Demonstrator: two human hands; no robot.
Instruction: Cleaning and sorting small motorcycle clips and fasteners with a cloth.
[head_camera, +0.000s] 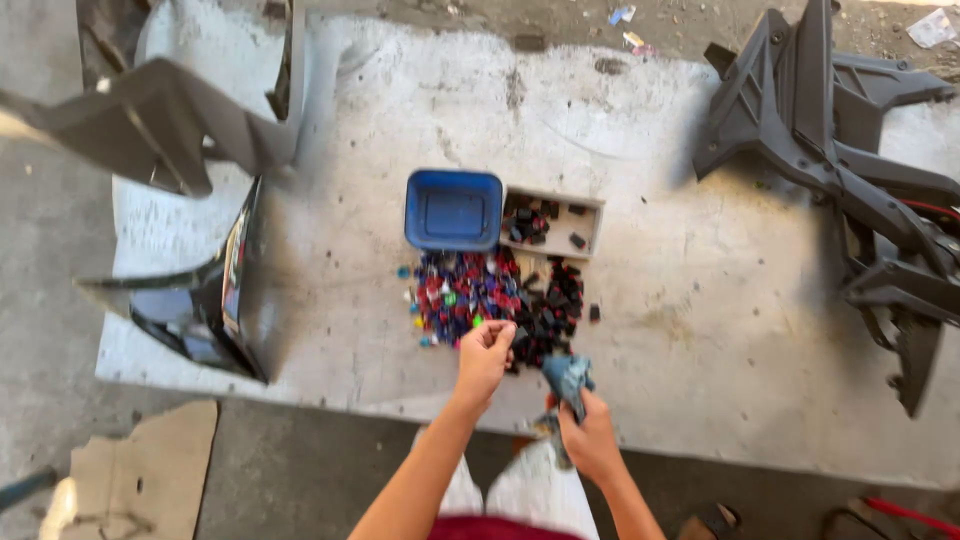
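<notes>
A pile of several small red, blue and black parts (495, 300) lies on a white sheet (690, 330) on the ground. My left hand (486, 350) hovers at the pile's near edge with fingers curled, pinching something too small to tell. My right hand (588, 432) is closed around a crumpled blue-grey cloth (567, 377) just below the pile. Behind the pile stand a blue plastic tub (454, 208) and a small open box (552, 225) holding black parts.
Large black plastic body panels lie at the right (830, 150) and at the upper left (150, 120), with a glossy dark panel (225, 300) at the left. A piece of cardboard (140, 460) rests on the concrete at the lower left.
</notes>
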